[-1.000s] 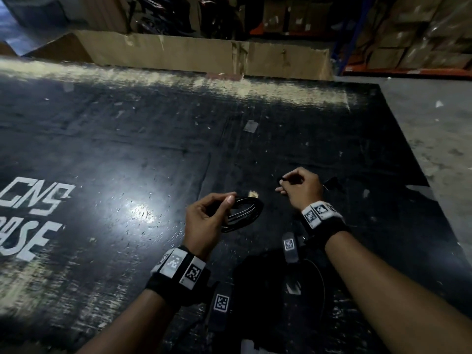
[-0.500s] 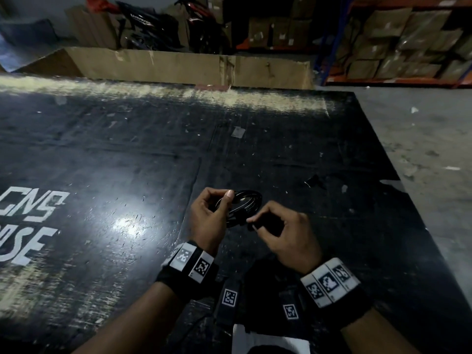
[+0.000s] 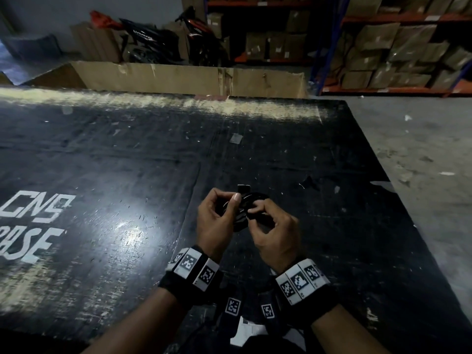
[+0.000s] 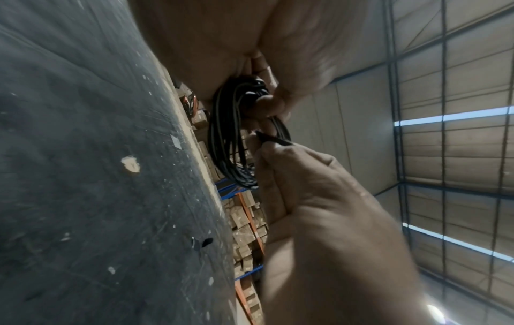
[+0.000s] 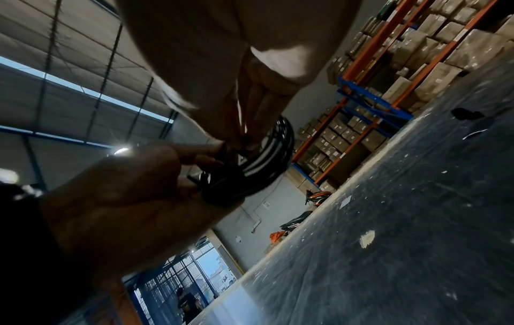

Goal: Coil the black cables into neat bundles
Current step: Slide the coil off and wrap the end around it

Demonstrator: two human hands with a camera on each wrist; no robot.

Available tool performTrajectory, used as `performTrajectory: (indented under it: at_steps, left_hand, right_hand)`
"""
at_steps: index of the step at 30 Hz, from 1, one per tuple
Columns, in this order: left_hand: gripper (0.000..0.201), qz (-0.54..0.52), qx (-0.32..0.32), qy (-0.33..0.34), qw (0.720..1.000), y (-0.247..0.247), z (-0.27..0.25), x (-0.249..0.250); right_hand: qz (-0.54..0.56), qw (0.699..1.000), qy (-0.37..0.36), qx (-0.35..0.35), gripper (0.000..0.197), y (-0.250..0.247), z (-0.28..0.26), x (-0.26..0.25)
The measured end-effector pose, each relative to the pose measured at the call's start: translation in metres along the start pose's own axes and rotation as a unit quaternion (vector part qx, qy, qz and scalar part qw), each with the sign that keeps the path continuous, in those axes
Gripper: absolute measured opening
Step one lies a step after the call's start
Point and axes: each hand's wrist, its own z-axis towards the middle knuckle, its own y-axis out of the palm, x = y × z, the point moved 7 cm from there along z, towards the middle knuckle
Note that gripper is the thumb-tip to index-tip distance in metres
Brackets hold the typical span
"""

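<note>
A black cable, wound into a small coil (image 3: 251, 199), is held above the dark table (image 3: 127, 175) between both hands. My left hand (image 3: 227, 200) grips the coil's left side, thumb on top, fingers curled behind. My right hand (image 3: 258, 212) pinches a thin black end at the coil's right edge. In the left wrist view the coil (image 4: 225, 140) hangs from my left hand (image 4: 267, 105), and my right hand (image 4: 264, 143) pinches the thin black end. The right wrist view shows the coil (image 5: 267, 162) between my right hand (image 5: 247, 132) and left hand (image 5: 205, 158).
White lettering (image 3: 33, 221) marks the table's left part. A small black scrap (image 3: 309, 181) lies beyond my hands. A long cardboard box (image 3: 178, 77) stands at the far edge, with motorbikes (image 3: 153, 39) and box-filled shelving (image 3: 396, 47) behind. Concrete floor (image 3: 421, 149) lies right.
My right hand came in from the right of the coil and now pinches at its edge. My left hand kept its grip on the coil.
</note>
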Motion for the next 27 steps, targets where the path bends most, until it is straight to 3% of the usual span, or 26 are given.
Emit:
performTrajectory:
  at_steps: [3,6,10,15,23,27]
  left_hand:
    - [0.016,-0.045,-0.007,-0.029,0.999,0.005,-0.002,-0.004]
    - [0.028,-0.089,-0.056,-0.078,0.991,0.012,-0.002,-0.011]
    - [0.027,-0.086,-0.109,-0.099,0.985,0.019,-0.003,-0.007]
    - [0.024,-0.052,-0.101,-0.030,0.993,0.019,-0.005,0.006]
    - [0.021,-0.028,-0.101,0.050,0.993,0.021,-0.005,0.022]
    - [0.024,0.005,-0.137,0.104,0.985,0.024,-0.008,0.032]
  right_hand:
    - [0.020,0.999,-0.022,0.036,0.020,-0.006,-0.006,-0.002]
    - [0.023,0.998,-0.044,0.047,0.020,-0.013,-0.008,-0.004]
    - [0.032,0.996,-0.069,0.055,0.017,-0.019,-0.008,-0.007]
    - [0.020,0.995,-0.082,0.046,0.015,-0.025,-0.004,-0.018]
    - [-0.037,0.989,-0.102,0.095,0.007,-0.052,0.006,-0.041]
    - [0.001,0.997,-0.073,0.034,0.008,-0.057,0.022,-0.033]
